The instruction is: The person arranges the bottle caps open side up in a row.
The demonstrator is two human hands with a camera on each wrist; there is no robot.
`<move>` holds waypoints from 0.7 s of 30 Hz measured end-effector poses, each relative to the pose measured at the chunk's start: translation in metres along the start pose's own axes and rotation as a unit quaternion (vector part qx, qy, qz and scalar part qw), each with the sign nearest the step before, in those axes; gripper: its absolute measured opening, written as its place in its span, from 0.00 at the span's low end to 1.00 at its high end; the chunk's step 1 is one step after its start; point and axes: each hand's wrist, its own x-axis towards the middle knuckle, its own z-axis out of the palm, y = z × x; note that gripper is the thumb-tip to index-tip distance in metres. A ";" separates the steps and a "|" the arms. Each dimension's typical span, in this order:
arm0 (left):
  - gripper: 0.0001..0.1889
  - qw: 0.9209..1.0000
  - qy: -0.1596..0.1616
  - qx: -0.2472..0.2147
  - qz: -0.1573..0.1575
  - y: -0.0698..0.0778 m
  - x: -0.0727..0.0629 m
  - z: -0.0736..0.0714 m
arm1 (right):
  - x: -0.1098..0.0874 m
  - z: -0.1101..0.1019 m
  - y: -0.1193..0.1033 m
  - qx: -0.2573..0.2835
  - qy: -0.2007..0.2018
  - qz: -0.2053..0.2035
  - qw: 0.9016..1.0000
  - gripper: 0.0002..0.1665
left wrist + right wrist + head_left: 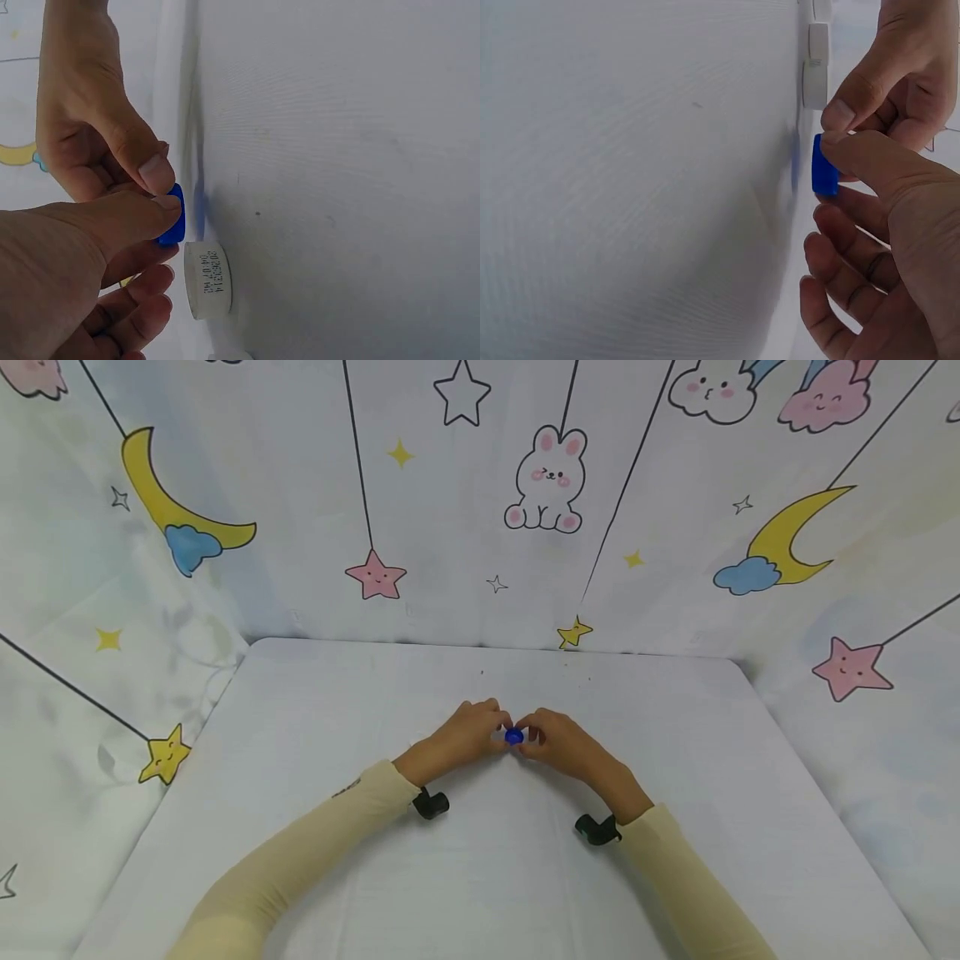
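A small blue bottle cap [513,737] is held between both hands, just above the white table. My left hand [468,732] pinches one side of it with thumb and fingers. From the opposite side my right hand [564,742] also pinches it, the two thumb tips almost meeting at its edge. The left wrist view shows the blue cap [172,225] edge-on, with a white bottle cap [208,280] bearing printed numbers standing below the left hand. In the right wrist view the other fingers of the right hand [900,247] are spread loosely below the blue cap [824,169].
Several white caps [815,84] stand in a row past the left hand in the right wrist view. The white-covered table [480,877] meets a cloth backdrop [465,527] with printed moons and stars. Dark wrist cameras [431,804] hang under both sleeves.
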 end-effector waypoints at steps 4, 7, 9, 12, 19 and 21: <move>0.17 1.000 0.005 0.013 0.002 0.000 0.000 0.004 | -0.001 0.001 0.000 0.000 -0.004 0.001 1.000 0.19; 0.17 1.000 0.010 0.027 0.005 -0.001 -0.001 0.006 | -0.001 0.002 0.000 -0.001 -0.005 0.002 1.000 0.19; 0.17 0.999 0.013 0.036 0.009 -0.001 -0.001 0.008 | 0.000 0.003 0.000 -0.003 -0.004 0.001 1.000 0.20; 0.17 0.999 0.017 0.049 0.015 -0.003 -0.002 0.010 | 0.000 0.005 0.001 -0.008 -0.007 0.002 1.000 0.20; 0.17 0.998 0.020 0.060 0.015 -0.002 -0.005 0.009 | 0.001 0.008 0.000 -0.011 -0.008 0.010 1.000 0.21; 0.18 0.998 0.018 0.061 0.013 -0.002 -0.006 0.008 | 0.001 0.008 -0.001 -0.013 -0.010 0.012 1.000 0.22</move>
